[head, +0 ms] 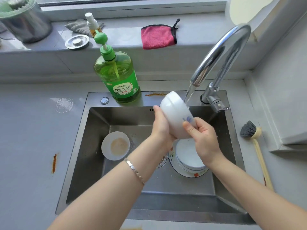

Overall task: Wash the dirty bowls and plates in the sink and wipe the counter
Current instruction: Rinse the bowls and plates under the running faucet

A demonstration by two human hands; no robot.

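The left hand (162, 128) and right hand (204, 140) both grip the wet white bowl (176, 112). It could slip and hit the plates (187, 155) below.

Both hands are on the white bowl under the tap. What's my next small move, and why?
Probably turn the white ceramic bowl so its opening faces the water stream. The left hand and right hand hold it base tilted up, and the water hits only its outer wall.
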